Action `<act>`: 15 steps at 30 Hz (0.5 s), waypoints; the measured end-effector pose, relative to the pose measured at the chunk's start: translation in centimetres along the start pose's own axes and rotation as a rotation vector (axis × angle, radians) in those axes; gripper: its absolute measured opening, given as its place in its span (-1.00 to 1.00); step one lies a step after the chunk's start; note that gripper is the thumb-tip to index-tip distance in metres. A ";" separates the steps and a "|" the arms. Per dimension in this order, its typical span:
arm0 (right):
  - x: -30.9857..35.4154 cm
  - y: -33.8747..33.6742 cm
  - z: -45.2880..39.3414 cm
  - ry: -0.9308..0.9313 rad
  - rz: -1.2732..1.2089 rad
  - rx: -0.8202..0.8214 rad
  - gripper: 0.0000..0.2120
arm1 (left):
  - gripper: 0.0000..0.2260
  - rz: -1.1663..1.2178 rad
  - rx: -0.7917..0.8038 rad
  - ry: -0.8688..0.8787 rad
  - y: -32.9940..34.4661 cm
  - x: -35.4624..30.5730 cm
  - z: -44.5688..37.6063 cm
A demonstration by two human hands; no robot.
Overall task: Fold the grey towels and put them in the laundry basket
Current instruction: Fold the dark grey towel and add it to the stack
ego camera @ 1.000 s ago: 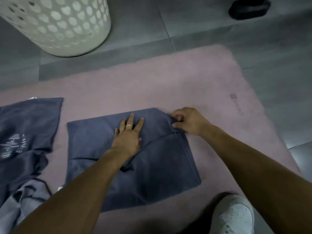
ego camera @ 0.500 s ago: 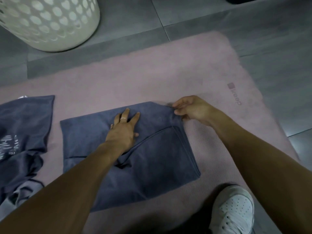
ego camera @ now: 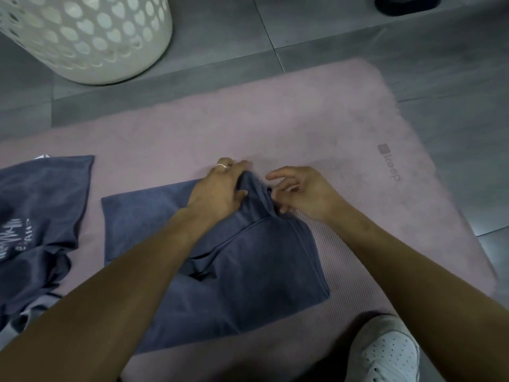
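My left hand [ego camera: 217, 194] grips, and my right hand [ego camera: 300, 194] pinches, the raised corner of one folded shirt [ego camera: 248, 271] on one mat [ego camera: 303, 119], one basket [ego camera: 96, 42] beyond.

The pink mat [ego camera: 303, 119] reads "keep"; the shirt's [ego camera: 41, 216] white print is illegible.
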State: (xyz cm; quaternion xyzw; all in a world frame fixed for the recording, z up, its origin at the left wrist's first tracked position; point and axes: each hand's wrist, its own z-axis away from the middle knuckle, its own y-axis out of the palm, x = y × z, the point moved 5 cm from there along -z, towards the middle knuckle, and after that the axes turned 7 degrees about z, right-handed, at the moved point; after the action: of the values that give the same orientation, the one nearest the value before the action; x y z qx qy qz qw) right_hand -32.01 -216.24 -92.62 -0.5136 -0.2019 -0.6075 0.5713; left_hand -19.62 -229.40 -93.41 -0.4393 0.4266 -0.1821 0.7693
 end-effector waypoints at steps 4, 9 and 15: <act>-0.6 1.3 -0.9 -0.205 0.515 0.015 -0.60 | -0.58 -0.015 0.098 0.009 1.7 0.8 -1.2; -0.1 1.5 -1.4 -0.370 0.734 -0.047 -0.78 | -0.82 0.113 -0.062 0.128 1.6 1.4 0.4; 0.6 -2.5 -2.2 -0.151 0.550 -0.340 -0.85 | -0.56 0.136 -0.108 -0.014 1.9 1.7 0.8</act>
State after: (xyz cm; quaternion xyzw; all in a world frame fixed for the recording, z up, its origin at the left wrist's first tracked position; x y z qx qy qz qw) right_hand -34.97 -217.71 -92.11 -0.6804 0.0069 -0.4159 0.6034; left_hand -18.24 -229.06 -95.64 -0.4514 0.4592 -0.1031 0.7582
